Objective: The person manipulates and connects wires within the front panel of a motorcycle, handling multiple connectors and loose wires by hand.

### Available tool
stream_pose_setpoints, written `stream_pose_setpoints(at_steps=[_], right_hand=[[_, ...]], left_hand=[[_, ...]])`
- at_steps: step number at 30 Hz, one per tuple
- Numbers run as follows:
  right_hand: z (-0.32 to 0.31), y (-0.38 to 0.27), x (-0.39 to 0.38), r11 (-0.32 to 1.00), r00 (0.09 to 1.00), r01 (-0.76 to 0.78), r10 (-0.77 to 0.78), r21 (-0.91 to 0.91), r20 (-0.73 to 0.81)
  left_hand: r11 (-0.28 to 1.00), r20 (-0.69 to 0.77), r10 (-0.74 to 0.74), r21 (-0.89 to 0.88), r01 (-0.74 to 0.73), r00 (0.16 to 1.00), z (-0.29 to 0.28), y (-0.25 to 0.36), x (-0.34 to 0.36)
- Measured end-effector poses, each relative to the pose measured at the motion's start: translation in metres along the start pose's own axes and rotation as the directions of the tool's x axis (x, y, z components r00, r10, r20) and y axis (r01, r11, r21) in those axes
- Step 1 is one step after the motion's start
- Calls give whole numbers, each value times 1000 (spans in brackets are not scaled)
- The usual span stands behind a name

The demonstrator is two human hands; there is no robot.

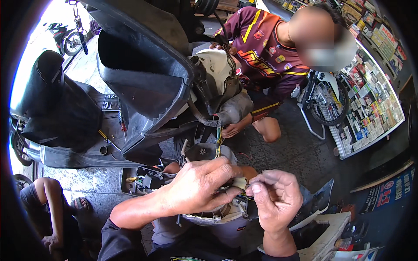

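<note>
Left hand (202, 182) clamped on a pale piece (238, 183), right hand (277, 200) just beside it.

The right thumb and fingers draw together; whatever lies between them is too small to tell. Left of the hands, a dark tray (123, 185) holds small parts (152, 181). Grey floor (300, 163) spreads toward the edge of a display case (373, 138) packed with packets; a black scooter panel (148, 92) bounds the upper left.

Wearer's two hands (198, 180), two other people (265, 48), one number plate (111, 102)
</note>
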State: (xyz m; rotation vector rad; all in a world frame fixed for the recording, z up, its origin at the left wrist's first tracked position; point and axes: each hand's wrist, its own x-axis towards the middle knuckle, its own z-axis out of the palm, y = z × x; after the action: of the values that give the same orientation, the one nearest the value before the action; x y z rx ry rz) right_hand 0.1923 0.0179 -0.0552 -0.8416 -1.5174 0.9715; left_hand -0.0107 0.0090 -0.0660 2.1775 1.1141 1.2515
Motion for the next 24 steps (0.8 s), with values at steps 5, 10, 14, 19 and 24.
stream_pose_setpoints(at_steps=[5, 10, 14, 19, 24], right_hand=[[-3, -6, 3, 923, 977, 211, -202, -323, 64], [-3, -16, 1, 868, 959, 283, -266, -409, 98], [-4, -16, 4, 844, 932, 361, -338, -396, 128], [-6, -23, 9, 847, 943, 333, -290, -414, 165], [-8, -25, 13, 842, 942, 334, -278, -424, 190]], left_hand=[[996, -88, 67, 59, -62, 994, 5, 2, 0], [985, -165, 154, 106, -138, 974, 12, -2, -1], [973, -186, 208, 142, -183, 960, 12, -4, 0], [962, -182, 239, 176, -208, 954, 12, -5, 2], [955, -167, 256, 197, -222, 952, 13, -5, 4]])
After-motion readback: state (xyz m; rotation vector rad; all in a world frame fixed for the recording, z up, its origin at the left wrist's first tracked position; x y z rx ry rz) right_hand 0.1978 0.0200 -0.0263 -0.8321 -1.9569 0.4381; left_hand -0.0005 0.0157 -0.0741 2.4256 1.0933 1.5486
